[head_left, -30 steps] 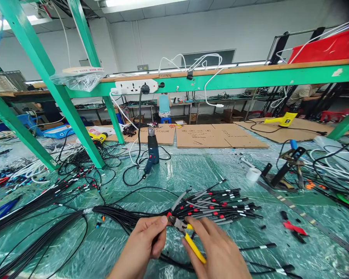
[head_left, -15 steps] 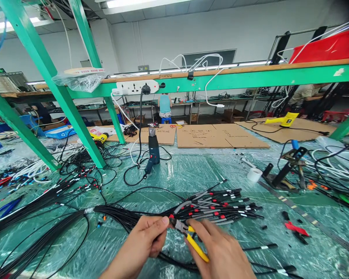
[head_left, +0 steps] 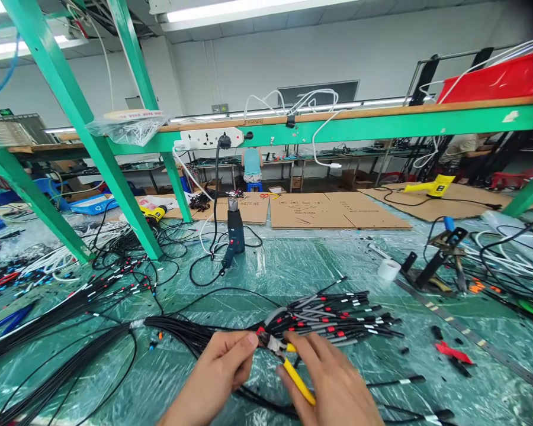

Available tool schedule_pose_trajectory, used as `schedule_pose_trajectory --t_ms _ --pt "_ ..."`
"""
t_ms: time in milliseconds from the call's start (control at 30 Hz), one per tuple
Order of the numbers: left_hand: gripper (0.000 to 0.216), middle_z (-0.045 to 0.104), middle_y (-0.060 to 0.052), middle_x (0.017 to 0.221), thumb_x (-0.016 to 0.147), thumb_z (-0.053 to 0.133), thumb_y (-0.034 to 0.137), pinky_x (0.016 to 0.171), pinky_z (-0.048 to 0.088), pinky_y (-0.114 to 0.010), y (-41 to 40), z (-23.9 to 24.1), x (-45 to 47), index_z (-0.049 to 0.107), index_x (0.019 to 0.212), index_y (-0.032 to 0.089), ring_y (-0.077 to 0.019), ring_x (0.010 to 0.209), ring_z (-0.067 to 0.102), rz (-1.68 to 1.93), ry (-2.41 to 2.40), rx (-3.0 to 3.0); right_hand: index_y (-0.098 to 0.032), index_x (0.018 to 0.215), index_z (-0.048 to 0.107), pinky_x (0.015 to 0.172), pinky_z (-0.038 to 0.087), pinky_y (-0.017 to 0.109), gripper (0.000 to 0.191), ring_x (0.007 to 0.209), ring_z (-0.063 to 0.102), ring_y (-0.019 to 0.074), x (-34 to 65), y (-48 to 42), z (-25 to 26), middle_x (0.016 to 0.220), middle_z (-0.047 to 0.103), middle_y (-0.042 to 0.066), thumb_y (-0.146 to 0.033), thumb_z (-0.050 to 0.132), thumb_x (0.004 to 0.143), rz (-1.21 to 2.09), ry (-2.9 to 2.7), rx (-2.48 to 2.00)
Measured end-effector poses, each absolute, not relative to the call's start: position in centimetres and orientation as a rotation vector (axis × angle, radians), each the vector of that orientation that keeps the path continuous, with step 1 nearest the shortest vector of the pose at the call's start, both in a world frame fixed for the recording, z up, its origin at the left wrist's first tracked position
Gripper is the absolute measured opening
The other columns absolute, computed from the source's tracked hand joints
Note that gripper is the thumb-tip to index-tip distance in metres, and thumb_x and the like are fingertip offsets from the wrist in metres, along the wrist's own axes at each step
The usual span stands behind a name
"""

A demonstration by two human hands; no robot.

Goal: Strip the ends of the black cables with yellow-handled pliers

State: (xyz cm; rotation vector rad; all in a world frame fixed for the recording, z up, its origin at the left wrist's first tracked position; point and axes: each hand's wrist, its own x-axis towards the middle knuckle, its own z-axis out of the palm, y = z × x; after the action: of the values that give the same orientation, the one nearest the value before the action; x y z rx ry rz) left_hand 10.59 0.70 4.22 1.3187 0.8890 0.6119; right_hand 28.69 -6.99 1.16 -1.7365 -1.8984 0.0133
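My right hand (head_left: pixel 333 373) is closed round the yellow handles of a pair of cutting pliers (head_left: pixel 298 381), whose metal jaws point left. The thumb and fingers of my left hand (head_left: pixel 224 367) pinch a small red piece (head_left: pixel 260 331) right at the jaw tips. Its exact form is partly hidden by the fingers and the jaws. Just behind my hands lies a bundle of black cables (head_left: pixel 190 327), fanning out to the right into grey-sleeved ends (head_left: pixel 302 307) with red and white markers. A few separate black cables pass beneath my hands.
A heat gun (head_left: pixel 234 234) stands upright on the plastic-covered green bench. A white tape roll (head_left: pixel 388 269) and a metal fixture (head_left: pixel 437 260) sit at right. Flat cardboard (head_left: pixel 311 210) lies behind, below a green frame (head_left: pixel 368 127). Loose cables cover the left side. A person (head_left: pixel 251 163) sits far back.
The camera view has tilted up slightly. My hands and the pliers hold almost the same place, with the pliers' handles shifted a little left.
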Motion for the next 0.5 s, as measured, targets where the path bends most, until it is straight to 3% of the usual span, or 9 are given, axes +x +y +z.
schedule_pose_trajectory --t_ms 67,133,267,400,500 --pt "0.053 0.026 0.009 0.047 0.083 0.055 0.061 0.047 0.013 -0.027 0.7 4.3 10.6 0.036 0.052 0.022 -0.0083 0.046 0.015 0.595 0.89 1.332 -0.02 0.123 0.06 0.078 0.054 0.045 0.04 0.091 0.066 0.031 28.8 -6.9 0.9 0.104 0.067 0.013 -0.029 0.059 0.085 -0.171 -1.934 -1.741" --pt "0.054 0.026 0.009 0.046 0.083 0.054 0.062 0.046 0.012 -0.028 0.8 4.4 10.4 0.036 0.052 0.022 -0.0082 0.046 0.015 0.578 0.88 1.374 -0.02 0.12 0.061 0.074 0.054 0.042 0.036 0.086 0.067 0.0294 28.9 -6.9 1.1 0.101 0.067 0.012 -0.026 0.057 0.085 -0.136 -1.961 -1.757" --pt "0.054 0.025 0.009 0.047 0.087 0.051 0.061 0.046 0.013 -0.028 0.9 4.5 10.2 0.036 0.053 0.022 -0.0082 0.046 0.015 0.554 0.832 1.473 -0.022 0.097 0.065 0.063 0.049 0.03 0.021 0.07 0.065 0.0203 28.7 -7.1 2.1 0.082 0.067 0.005 -0.034 0.049 0.092 0.383 -1.898 -1.781" --pt "0.052 0.023 0.009 0.049 0.088 0.053 0.059 0.047 0.011 -0.027 0.9 4.6 10.2 0.037 0.056 0.021 -0.0083 0.048 0.015 0.567 0.785 1.476 -0.021 0.084 0.065 0.058 0.042 0.021 0.034 0.06 0.057 0.0132 28.6 -7.3 3.1 0.065 0.061 -0.002 -0.048 0.048 0.095 0.936 -1.744 -1.597" --pt "0.052 0.022 0.01 0.049 0.086 0.054 0.06 0.047 0.011 -0.027 0.9 4.7 10.4 0.038 0.057 0.021 -0.0079 0.048 0.013 0.584 0.795 1.438 -0.02 0.085 0.066 0.056 0.041 0.02 0.036 0.059 0.056 0.0127 28.5 -7.3 3.0 0.064 0.06 -0.003 -0.05 0.047 0.095 0.995 -1.701 -1.56"
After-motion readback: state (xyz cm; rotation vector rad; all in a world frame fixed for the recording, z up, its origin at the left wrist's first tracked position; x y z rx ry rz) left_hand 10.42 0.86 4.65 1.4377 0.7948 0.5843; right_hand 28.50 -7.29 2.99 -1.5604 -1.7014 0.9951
